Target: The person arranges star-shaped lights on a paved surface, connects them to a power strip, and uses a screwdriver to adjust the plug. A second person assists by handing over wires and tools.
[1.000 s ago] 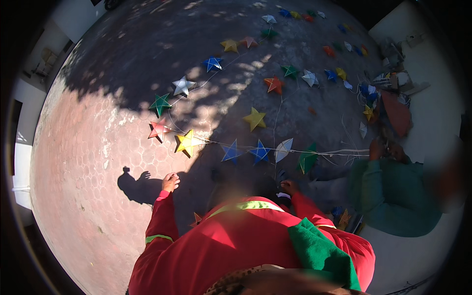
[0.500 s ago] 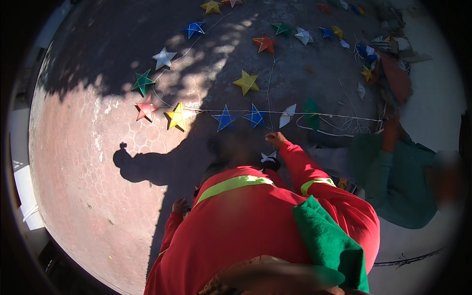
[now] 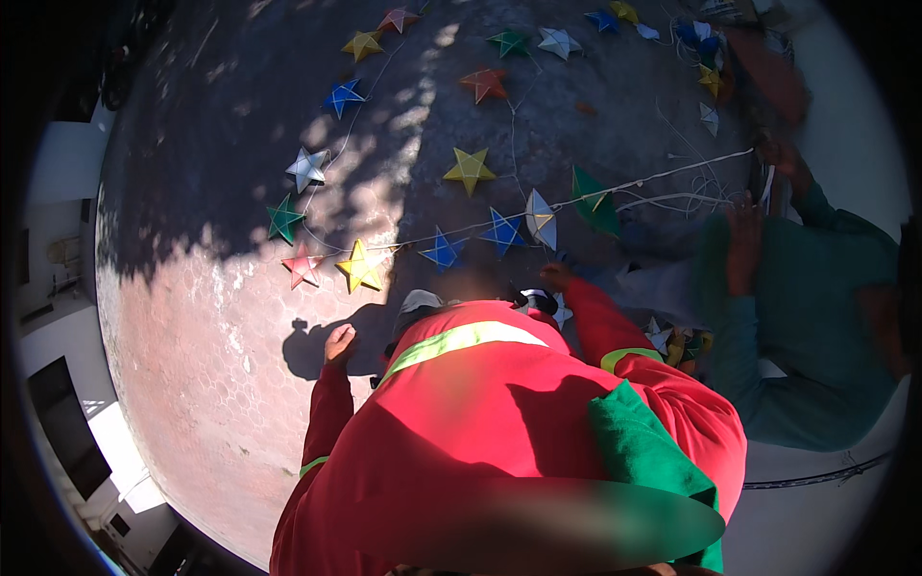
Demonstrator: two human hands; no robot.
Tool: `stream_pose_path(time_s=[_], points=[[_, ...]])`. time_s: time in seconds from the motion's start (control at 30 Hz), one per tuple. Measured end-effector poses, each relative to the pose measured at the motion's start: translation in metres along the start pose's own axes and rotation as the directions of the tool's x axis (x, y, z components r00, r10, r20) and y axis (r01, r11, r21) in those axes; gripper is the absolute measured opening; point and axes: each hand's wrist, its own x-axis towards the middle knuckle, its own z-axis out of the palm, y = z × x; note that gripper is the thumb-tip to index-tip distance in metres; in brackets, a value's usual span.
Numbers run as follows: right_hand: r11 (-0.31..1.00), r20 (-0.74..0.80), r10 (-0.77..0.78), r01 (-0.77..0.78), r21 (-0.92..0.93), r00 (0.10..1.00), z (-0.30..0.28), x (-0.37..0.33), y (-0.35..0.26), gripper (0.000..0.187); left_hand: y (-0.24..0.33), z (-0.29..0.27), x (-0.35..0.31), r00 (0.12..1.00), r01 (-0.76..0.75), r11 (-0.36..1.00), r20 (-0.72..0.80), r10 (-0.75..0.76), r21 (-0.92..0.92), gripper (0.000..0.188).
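Observation:
My left hand (image 3: 340, 343) hangs over the sunlit paving, loosely open, with nothing seen in it. My right hand (image 3: 555, 276) is in shadow just below a white star lantern (image 3: 542, 221); its fingers are too dark to make out. That lantern is seen nearly edge-on beside a blue star lantern (image 3: 504, 231) and a tilted green lantern (image 3: 595, 202). A white cord (image 3: 653, 177) links these and runs right to a co-worker's hand (image 3: 786, 158). Further left along the string are another blue star (image 3: 443, 251) and a yellow star (image 3: 360, 267).
A co-worker in a green top (image 3: 807, 317) sits close on my right, the other hand (image 3: 742, 245) raised. More strung stars lie ahead, including a yellow one (image 3: 470, 171) and a red one (image 3: 483, 84). Loose white cords (image 3: 706, 178) tangle near the wall (image 3: 855, 173).
The cord at right now slopes up toward the co-worker's hand, and the white and green lanterns have turned. My left hand has moved forward into sunlight; my right hand has drawn back slightly.

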Motion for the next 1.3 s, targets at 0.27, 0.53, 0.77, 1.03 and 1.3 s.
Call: stream_pose_path(time_s=[0.27, 0.53, 0.77, 1.03, 1.3], points=[[0.996, -0.167, 0.085, -0.090, -0.024, 0.982, -0.054, 0.003, 0.010, 0.026, 0.049, 0.038, 0.111, 0.942, -0.229, 0.933, 0.307, 0.139, 0.279, 0.040], [0.998, -0.157, 0.062, -0.057, 0.032, 0.986, -0.026, 0.127, -0.064, 0.029, 0.180, 0.033, 0.222, 0.963, 0.011, 0.838, 0.220, -0.156, 0.546, 0.035], [0.948, -0.340, 0.317, -0.289, 0.130, 0.886, -0.027, 0.225, -0.200, 0.027, 0.433, 0.041, 0.447, 0.957, 0.149, 0.868, 0.150, -0.246, 0.473, 0.030], [0.779, -0.485, 0.420, -0.031, 0.626, 0.767, -0.041, 0.243, -0.390, 0.021, 0.679, 0.154, 0.565, 0.898, -0.380, 0.680, 0.427, 0.108, 0.627, 0.031], [0.838, -0.565, 0.450, -0.107, 0.535, 0.692, -0.095, 0.337, -0.400, 0.021, 0.679, 0.397, 0.508, 0.433, -0.821, 0.378, 0.898, -0.075, 0.427, 0.035]])
